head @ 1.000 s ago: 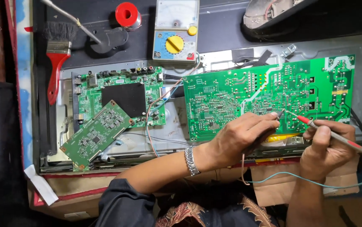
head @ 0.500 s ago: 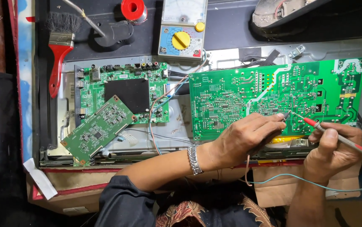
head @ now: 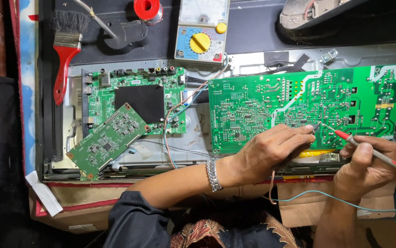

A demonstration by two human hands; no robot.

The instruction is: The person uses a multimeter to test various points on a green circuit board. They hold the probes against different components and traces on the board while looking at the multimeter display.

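- Right now we have both hands down on the large green circuit board (head: pixel 299 108), which lies solder side up on the metal back of an opened flat screen set (head: pixel 253 62).
- Our left hand (head: pixel 264 154) is closed around a dark probe (head: pixel 316 126), pinched between thumb and fingertips, its tip touching the lower middle of the board.
- Our right hand (head: pixel 368 163) is closed around a red probe (head: pixel 345 135), held like a pen, its tip resting on the board just beside the dark one.
- Thin leads run from both probes; a bluish wire (head: pixel 345 202) trails off below our right wrist.
- Above, the analog meter (head: pixel 201 30) with its yellow dial sits on the dark surface (head: pixel 253 27), well apart from our hands; we cannot read its needle.
- To the left lie a second green board with a black square cover (head: pixel 136 101) and a smaller tilted board (head: pixel 106 140) overlapping its corner, both untouched.
- A red-handled brush (head: pixel 64 55) and a red spool (head: pixel 146 8) rest at the top left.
- As we judge it, the probing is in mid-course: the board is already exposed and both tips are placed on one spot, while most of the board shows no sign of being checked or repaired.
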